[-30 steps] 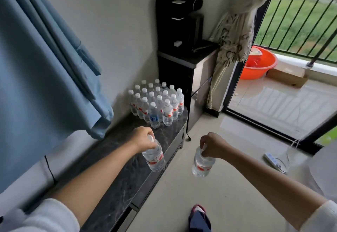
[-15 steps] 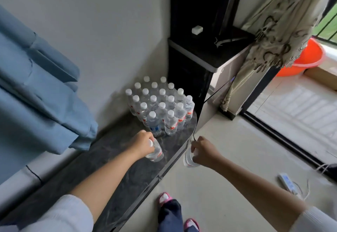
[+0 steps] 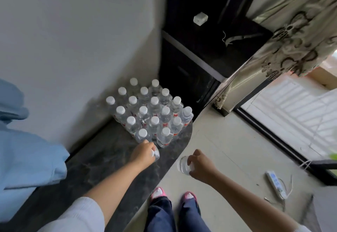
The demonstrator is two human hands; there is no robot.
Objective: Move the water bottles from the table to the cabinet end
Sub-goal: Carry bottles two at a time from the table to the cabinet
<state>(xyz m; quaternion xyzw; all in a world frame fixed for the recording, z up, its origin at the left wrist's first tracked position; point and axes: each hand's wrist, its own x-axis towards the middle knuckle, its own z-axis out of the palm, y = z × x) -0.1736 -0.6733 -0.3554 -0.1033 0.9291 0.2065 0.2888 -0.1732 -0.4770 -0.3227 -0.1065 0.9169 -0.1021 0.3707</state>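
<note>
Several clear water bottles (image 3: pixel 151 111) with white caps and red labels stand packed together at the far end of a low dark marble cabinet (image 3: pixel 102 160). My left hand (image 3: pixel 143 152) grips the top of one water bottle (image 3: pixel 156 154), just in front of the nearest row of the group. My right hand (image 3: pixel 199 164) holds a second water bottle (image 3: pixel 183 164) by its upper part, off the cabinet's rounded end and above the floor. Both held bottles are largely hidden by my fingers.
A tall black unit (image 3: pixel 200 54) stands right behind the bottles. A patterned curtain (image 3: pixel 299 36) hangs at the right. Blue cloth (image 3: pixel 27 158) hangs over the cabinet at left. A white power strip (image 3: pixel 276 182) lies on the floor. My feet (image 3: pixel 173 195) stand beside the cabinet.
I have stepped closer to the cabinet end and look more steeply down. Both hands have moved forward with their bottles; the left one is now right at the group.
</note>
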